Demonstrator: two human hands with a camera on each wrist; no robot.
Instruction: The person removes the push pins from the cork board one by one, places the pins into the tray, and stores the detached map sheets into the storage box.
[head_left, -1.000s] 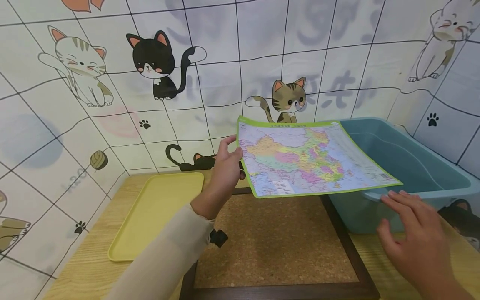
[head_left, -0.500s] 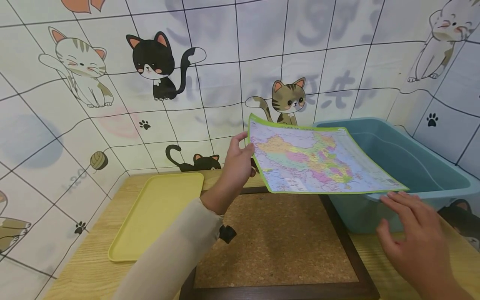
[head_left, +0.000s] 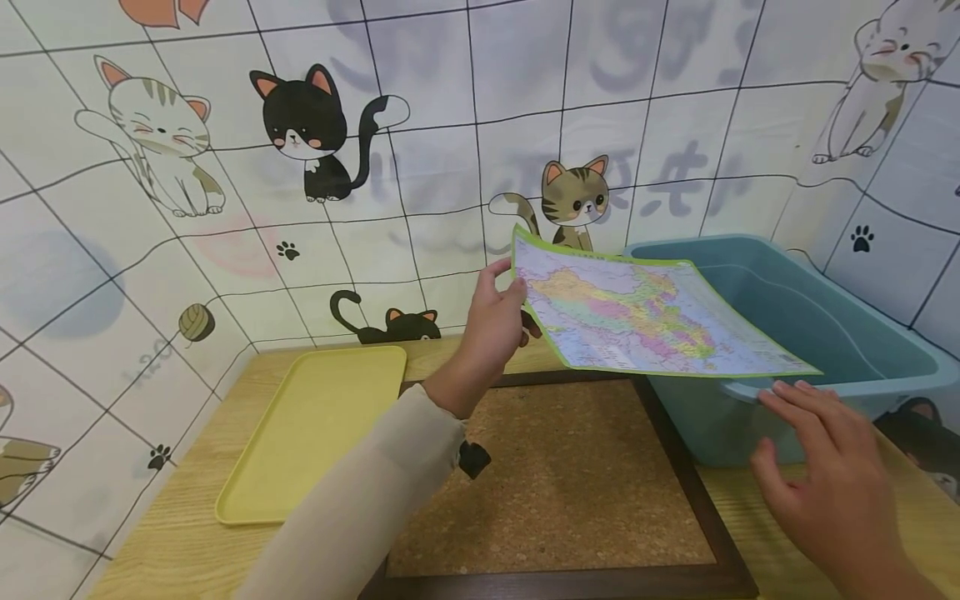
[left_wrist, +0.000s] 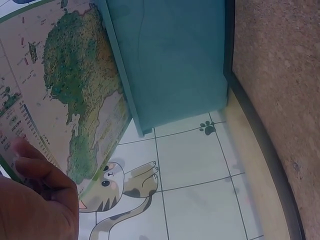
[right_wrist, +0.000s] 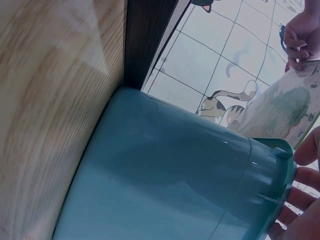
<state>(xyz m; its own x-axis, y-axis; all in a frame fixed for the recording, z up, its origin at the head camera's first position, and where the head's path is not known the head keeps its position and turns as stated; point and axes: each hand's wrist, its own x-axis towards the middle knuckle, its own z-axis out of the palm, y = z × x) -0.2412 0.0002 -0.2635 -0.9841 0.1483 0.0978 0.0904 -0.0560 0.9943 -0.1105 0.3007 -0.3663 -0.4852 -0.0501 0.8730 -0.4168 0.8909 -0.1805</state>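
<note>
A map sheet [head_left: 630, 312] with a green border hangs tilted in the air, its right part over the near rim of the blue-green plastic tub [head_left: 795, 308]. My left hand [head_left: 493, 321] pinches the sheet's left edge between thumb and fingers. The left wrist view shows the sheet's underside [left_wrist: 75, 95], printed with a green and brown relief map, above the left hand [left_wrist: 42, 195]. My right hand [head_left: 832, 475] has its fingers extended, with the fingertips right at the tub's near rim. From the right wrist, those fingers [right_wrist: 302, 175] appear along the rim.
A cork board [head_left: 555, 492] in a dark wooden frame lies on the wooden table [head_left: 172, 492], below the sheet. To its left is a yellow tray [head_left: 315, 433]. A cat-print wall covering [head_left: 442, 167] stands behind and at both sides.
My left hand has moved right and slightly up with the map sheet, and the sheet's left side has tilted higher. The right hand has stayed nearly still at the tub's rim.
</note>
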